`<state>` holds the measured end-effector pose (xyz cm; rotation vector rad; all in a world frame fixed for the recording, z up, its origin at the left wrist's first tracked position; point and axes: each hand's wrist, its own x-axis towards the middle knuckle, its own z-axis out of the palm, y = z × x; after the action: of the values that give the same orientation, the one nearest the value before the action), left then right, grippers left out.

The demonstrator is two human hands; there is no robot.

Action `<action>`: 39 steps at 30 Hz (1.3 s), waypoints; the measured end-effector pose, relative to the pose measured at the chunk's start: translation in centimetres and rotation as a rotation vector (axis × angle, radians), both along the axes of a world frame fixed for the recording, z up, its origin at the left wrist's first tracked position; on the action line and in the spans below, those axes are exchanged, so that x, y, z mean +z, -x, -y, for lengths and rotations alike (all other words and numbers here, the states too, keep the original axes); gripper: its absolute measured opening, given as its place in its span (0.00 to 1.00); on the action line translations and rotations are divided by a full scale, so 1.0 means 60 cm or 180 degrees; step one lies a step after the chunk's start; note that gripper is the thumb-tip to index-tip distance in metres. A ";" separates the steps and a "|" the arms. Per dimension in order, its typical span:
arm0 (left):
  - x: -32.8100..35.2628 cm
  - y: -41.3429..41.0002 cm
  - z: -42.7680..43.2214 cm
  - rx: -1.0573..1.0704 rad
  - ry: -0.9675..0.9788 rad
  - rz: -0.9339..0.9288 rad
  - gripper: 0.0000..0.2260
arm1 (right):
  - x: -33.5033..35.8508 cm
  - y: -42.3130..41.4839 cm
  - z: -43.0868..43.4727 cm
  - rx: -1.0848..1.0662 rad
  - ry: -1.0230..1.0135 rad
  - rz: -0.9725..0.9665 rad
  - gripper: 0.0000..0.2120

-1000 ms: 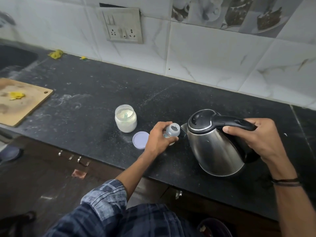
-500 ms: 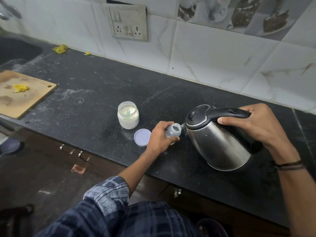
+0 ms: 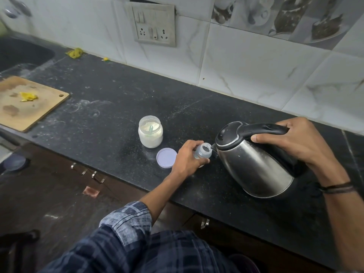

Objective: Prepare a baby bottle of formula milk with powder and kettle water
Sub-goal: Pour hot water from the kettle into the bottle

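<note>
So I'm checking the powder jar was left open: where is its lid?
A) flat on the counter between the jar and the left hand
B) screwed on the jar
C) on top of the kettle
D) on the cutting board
A: the lid lies flat on the counter, between the open jar and the left hand.

Kettle [image 3: 256, 160]: stainless-steel body, black lid and black handle; lid shut; tilted toward the left with its spout at the bottle's open mouth, base lifted off the black counter; held by the handle in the right hand [image 3: 299, 142].

Bottle [image 3: 202, 151]: small, clear, bluish; uncapped, mouth open and facing up; standing on the counter, gripped by the left hand [image 3: 187, 160], which hides its lower part.

Jar [image 3: 150, 132]: clear, open, nearly full of white powder, a pale green scoop sunk in it; upright, left of the bottle.

Lid [image 3: 166, 157]: round, pale lilac; flat on the counter between jar and bottle.
</note>
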<state>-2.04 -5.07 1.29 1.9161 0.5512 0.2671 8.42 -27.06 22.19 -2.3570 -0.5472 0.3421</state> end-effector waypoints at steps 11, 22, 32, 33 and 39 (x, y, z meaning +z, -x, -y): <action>-0.002 -0.001 -0.004 -0.0020 -0.0028 -0.0033 0.28 | 0.004 -0.003 -0.013 0.0047 0.0170 0.0035 0.28; -0.008 0.004 -0.005 -0.0001 0.0033 -0.0055 0.28 | 0.000 -0.003 -0.010 0.0049 0.0116 0.0013 0.30; -0.013 0.007 -0.004 0.0013 0.0107 -0.0037 0.28 | 0.000 0.002 -0.009 0.0022 0.0147 0.0044 0.31; -0.014 0.007 -0.004 0.0007 0.0100 -0.0039 0.28 | 0.001 0.002 -0.008 0.0024 0.0147 0.0045 0.31; -0.015 0.009 -0.005 -0.0009 0.0139 -0.0052 0.29 | 0.004 0.005 -0.007 0.0025 0.0146 0.0063 0.30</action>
<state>-2.58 -4.78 0.38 1.8780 0.5608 0.2360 8.12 -26.62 22.43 -2.4052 -0.5638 0.3385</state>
